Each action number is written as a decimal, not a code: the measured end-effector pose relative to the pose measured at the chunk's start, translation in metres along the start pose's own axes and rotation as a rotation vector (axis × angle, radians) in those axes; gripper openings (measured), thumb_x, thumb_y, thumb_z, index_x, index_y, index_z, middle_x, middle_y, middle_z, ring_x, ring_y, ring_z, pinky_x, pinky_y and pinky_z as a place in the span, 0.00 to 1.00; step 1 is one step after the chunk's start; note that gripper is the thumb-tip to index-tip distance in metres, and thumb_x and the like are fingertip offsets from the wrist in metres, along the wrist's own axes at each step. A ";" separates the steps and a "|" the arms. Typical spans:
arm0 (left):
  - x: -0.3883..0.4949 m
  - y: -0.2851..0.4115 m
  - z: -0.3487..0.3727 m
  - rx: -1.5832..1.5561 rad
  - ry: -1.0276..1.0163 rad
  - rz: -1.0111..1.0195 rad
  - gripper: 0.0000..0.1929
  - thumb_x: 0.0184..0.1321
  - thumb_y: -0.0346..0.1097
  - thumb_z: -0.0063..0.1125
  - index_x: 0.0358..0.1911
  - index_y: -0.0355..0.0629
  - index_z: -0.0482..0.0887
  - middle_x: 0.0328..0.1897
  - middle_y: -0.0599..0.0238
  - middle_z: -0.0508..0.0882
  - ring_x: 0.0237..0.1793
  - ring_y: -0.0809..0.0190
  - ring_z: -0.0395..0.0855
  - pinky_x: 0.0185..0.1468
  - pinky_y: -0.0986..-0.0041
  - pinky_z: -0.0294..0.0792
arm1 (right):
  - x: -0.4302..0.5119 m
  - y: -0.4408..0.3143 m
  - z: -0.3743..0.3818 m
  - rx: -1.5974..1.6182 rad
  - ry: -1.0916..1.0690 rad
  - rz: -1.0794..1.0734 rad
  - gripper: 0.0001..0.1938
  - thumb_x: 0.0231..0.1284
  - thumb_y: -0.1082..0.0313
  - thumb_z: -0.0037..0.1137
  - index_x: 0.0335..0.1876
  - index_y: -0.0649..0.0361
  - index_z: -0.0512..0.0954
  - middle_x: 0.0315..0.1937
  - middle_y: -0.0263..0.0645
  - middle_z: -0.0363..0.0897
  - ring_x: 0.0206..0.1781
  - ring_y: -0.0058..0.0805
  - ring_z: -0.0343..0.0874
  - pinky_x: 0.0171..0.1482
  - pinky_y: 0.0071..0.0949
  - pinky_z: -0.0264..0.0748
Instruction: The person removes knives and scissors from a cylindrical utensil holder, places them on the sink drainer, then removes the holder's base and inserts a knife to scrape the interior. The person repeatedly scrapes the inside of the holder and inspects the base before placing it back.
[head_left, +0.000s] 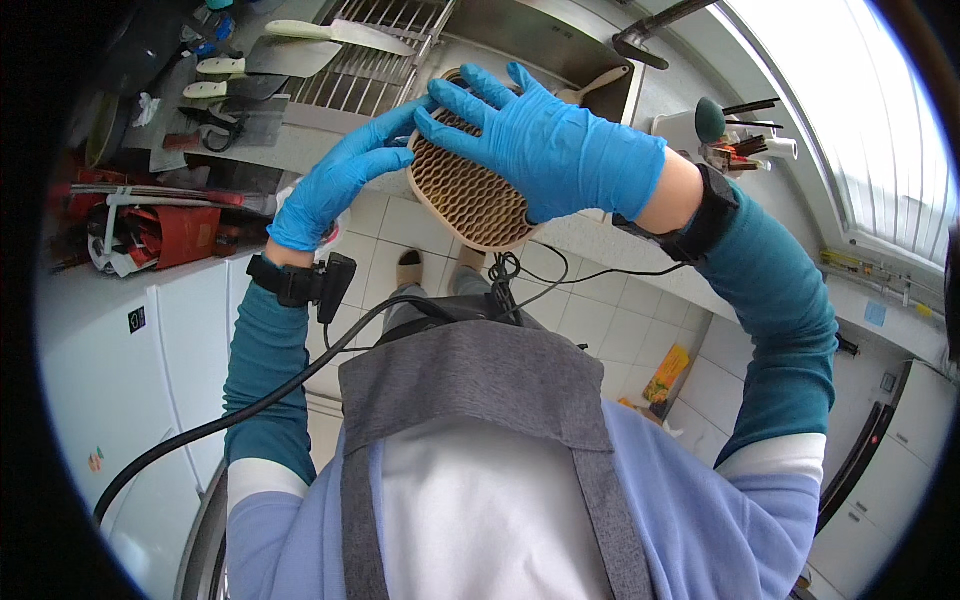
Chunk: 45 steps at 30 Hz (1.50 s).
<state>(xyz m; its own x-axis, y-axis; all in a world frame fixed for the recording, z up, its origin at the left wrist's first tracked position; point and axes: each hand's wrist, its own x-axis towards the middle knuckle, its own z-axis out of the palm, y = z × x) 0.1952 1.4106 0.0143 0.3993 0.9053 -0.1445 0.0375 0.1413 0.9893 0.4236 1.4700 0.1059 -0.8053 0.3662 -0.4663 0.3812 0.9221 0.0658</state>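
Both hands wear blue gloves and meet at an oval beige-rimmed piece with a wavy ridged face (480, 187), held tilted in front of the sink's near edge. My left hand (337, 172) grips its left rim, with the thumb at the near side and the fingers along the far side. My right hand (547, 150) spans the top and right of the piece, fingers spread over its far part, their tips close to the left fingers. The underside of the piece is hidden, and its far end is mostly covered by the right hand.
Behind the hands is a steel sink (517, 34) with a pale spoon (600, 82) and a tap (637, 49). A wire rack (360, 82), several white-handled knives (367, 36) and scissors (214, 131) lie left. A black cable (247, 405) crosses my left side.
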 end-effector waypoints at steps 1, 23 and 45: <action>0.000 -0.001 0.000 0.002 0.009 0.007 0.33 0.67 0.47 0.53 0.73 0.47 0.61 0.74 0.55 0.67 0.75 0.54 0.61 0.77 0.61 0.53 | 0.001 0.000 0.000 -0.012 -0.011 -0.003 0.74 0.23 0.46 0.84 0.79 0.32 0.36 0.81 0.40 0.34 0.81 0.52 0.38 0.75 0.67 0.44; -0.015 -0.035 0.040 0.678 0.271 0.268 0.73 0.24 0.57 0.84 0.77 0.48 0.43 0.79 0.48 0.52 0.78 0.43 0.50 0.78 0.57 0.51 | -0.043 0.060 0.069 1.334 0.330 0.674 0.55 0.44 0.54 0.70 0.77 0.67 0.50 0.66 0.57 0.66 0.66 0.45 0.71 0.69 0.33 0.67; -0.005 -0.042 0.048 1.150 0.206 0.125 0.72 0.19 0.48 0.85 0.76 0.43 0.49 0.76 0.49 0.57 0.75 0.41 0.54 0.76 0.53 0.52 | -0.049 0.025 0.150 1.994 0.144 0.553 0.59 0.45 0.47 0.73 0.78 0.59 0.45 0.69 0.57 0.61 0.70 0.46 0.67 0.70 0.38 0.65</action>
<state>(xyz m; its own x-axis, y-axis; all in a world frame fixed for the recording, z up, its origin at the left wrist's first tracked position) 0.2360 1.3812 -0.0252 0.3065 0.9501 0.0584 0.8559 -0.3019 0.4198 0.5408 1.4561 -0.0022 -0.4434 0.5916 -0.6733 0.3220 -0.5959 -0.7357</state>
